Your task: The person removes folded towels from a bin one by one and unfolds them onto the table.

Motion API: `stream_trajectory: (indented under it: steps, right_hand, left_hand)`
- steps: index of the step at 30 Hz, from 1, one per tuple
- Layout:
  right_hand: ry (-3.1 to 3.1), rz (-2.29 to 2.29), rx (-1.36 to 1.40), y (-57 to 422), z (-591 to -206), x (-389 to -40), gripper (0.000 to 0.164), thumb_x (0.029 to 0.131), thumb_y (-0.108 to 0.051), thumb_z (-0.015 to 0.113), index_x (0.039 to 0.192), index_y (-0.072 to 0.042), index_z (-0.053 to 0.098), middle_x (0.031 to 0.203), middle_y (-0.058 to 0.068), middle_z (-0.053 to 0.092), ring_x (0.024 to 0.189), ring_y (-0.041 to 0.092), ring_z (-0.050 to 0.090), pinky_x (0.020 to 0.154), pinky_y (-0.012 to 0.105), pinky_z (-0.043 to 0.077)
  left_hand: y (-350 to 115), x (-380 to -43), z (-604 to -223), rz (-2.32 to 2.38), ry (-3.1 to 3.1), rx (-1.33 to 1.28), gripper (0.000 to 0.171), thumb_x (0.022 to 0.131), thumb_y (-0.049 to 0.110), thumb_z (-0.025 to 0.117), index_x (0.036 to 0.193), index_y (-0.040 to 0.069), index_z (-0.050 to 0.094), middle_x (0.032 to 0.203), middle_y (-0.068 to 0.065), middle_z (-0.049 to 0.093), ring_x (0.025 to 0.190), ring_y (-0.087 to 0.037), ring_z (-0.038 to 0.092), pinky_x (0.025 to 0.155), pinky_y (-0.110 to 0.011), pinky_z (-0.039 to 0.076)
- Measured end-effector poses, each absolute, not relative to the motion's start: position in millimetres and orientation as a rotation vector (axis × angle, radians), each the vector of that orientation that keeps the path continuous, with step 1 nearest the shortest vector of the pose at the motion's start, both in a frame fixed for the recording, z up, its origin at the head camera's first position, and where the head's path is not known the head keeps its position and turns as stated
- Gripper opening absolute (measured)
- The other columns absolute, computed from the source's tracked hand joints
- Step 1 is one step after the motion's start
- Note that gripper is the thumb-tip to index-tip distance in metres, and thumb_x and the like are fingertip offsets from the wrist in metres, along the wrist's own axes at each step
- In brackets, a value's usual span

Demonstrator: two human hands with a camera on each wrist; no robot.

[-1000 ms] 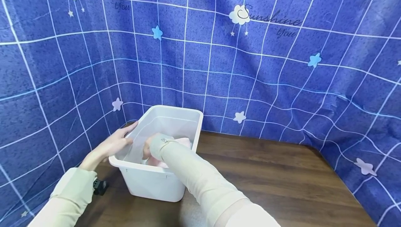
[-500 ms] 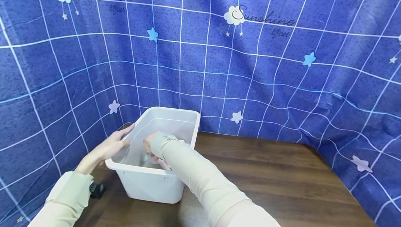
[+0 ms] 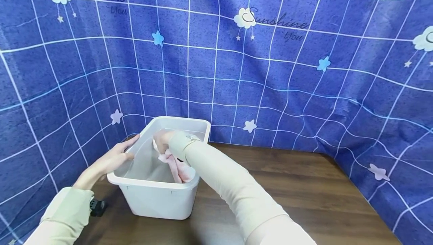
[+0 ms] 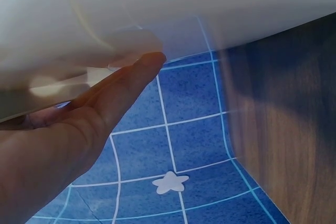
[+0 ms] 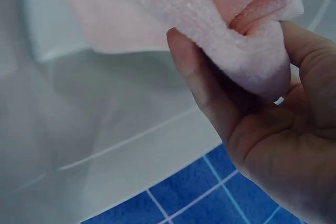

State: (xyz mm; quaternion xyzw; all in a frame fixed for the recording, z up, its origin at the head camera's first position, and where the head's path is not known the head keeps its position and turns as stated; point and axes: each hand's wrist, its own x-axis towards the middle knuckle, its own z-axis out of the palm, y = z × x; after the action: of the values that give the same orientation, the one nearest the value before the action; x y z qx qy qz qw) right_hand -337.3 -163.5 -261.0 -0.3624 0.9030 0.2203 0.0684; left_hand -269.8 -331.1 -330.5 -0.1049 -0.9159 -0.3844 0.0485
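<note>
A white plastic bin [image 3: 155,200] stands on the wooden table. My left hand [image 3: 111,162] grips its left rim, the thumb inside and the fingers outside; in the left wrist view the fingers of the left hand [image 4: 68,140] lie along the bin's outer side. Inside the bin, my right hand [image 3: 163,139] holds a pink towel [image 3: 177,168], whose lower part hangs toward the near right corner. The right wrist view shows the right hand [image 5: 273,140] pinching a fold of the fuzzy pink towel [image 5: 210,30] between thumb and fingers. Part of the towel is hidden behind my right sleeve.
Brown wooden tabletop [image 3: 287,185] extends to the right of the bin. A blue curtain [image 3: 209,68] with white grid lines hangs behind and along both sides. A black strap-like device [image 3: 98,207] sits at my left wrist.
My right hand has risen inside the bin, drawing the pink towel up so more of it hangs in view. The left hand keeps its place on the rim. The view has shifted slightly right.
</note>
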Motion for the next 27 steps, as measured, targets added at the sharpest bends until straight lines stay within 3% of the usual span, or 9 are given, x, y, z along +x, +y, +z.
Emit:
stream_trajectory:
  steps: [4,7,13,19,27]
  right_hand:
    - [2.753,0.636,-1.211,-168,-269,-367,0.014,0.081,-0.016,0.055,0.069,-0.021,0.05,0.075,-0.007,0.044,0.069,0.008,0.041,0.055,0.018,0.036]
    - [2.69,0.58,-1.323,-162,-261,-378,0.021,0.084,-0.017,0.053,0.064,-0.021,0.047,0.073,-0.007,0.045,0.064,0.006,0.041,0.052,0.016,0.035]
    - [2.762,0.088,-1.232,-145,-245,-378,0.022,0.081,-0.012,0.058,0.061,-0.019,0.055,0.064,-0.008,0.051,0.055,0.005,0.045,0.047,0.016,0.04]
    - [2.78,-0.2,-1.2,-129,-231,-379,0.01,0.08,-0.012,0.063,0.074,-0.016,0.071,0.074,-0.007,0.062,0.054,0.004,0.05,0.049,0.016,0.046]
    - [2.835,-0.27,-1.281,-113,-207,-381,0.01,0.083,-0.014,0.064,0.083,-0.013,0.074,0.076,-0.006,0.061,0.061,0.007,0.05,0.054,0.014,0.044]
  left_hand:
    - [-333,-271,-332,-1.14,-2.783,-0.332,0.076,0.084,0.001,0.051,0.152,-0.003,0.018,0.149,-0.039,0.025,0.118,-0.042,0.049,0.087,-0.041,0.051]
    - [-333,-271,-332,-1.129,-2.788,-0.325,0.076,0.084,0.0,0.051,0.152,-0.003,0.018,0.149,-0.039,0.025,0.118,-0.042,0.05,0.087,-0.041,0.051]
    - [-332,-270,-331,-1.143,-2.8,-0.319,0.076,0.083,0.001,0.05,0.152,-0.003,0.017,0.149,-0.039,0.024,0.117,-0.042,0.052,0.085,-0.041,0.051]
    - [-332,-271,-332,-1.174,-2.806,-0.298,0.078,0.083,0.001,0.049,0.153,-0.001,0.016,0.15,-0.038,0.024,0.118,-0.043,0.052,0.085,-0.042,0.052]
    - [-334,-272,-332,-1.2,-2.807,-0.304,0.076,0.084,0.001,0.048,0.153,-0.002,0.014,0.148,-0.039,0.026,0.12,-0.049,0.052,0.09,-0.052,0.052]
